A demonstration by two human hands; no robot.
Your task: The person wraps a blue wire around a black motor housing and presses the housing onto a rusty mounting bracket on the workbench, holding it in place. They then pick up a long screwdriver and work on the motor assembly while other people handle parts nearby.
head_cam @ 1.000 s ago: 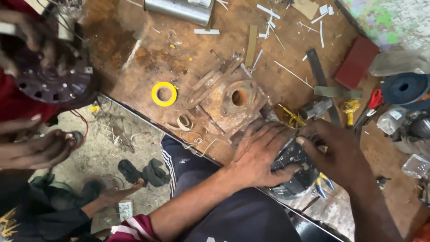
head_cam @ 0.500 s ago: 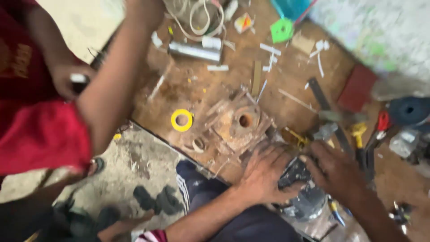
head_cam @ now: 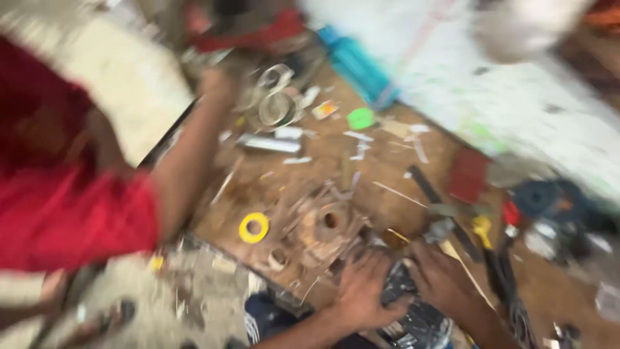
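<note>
At nine o'clock of the view, a co-worker's red sleeve (head_cam: 71, 216) fills the edge, and that person's bare forearm (head_cam: 187, 161) reaches up toward eleven o'clock, where a loose coil of pale strap (head_cam: 274, 100) lies on the brown surface (head_cam: 387, 168). The frame is motion-blurred, so fine detail is unreliable.

Near centre, a yellow tape ring (head_cam: 254, 227) lies flat on the surface, just beside a rusty metal fitting with a round hole (head_cam: 330, 223) at its three o'clock side. A small green piece (head_cam: 360, 118) sits at twelve o'clock from the fitting, well apart from it.

At six o'clock, the wearer's left hand (head_cam: 363, 287) presses, fingers spread, on a dark mechanical part (head_cam: 413, 310) at the near edge of the surface. The right hand (head_cam: 441, 279) grips the same part from its two o'clock side. Both hands are in contact with it; whether the fingers close fully around it cannot be told.

At three o'clock lie a red flat block (head_cam: 467, 174), a yellow-handled tool (head_cam: 481, 229) and a dark blue reel (head_cam: 542, 197).
</note>
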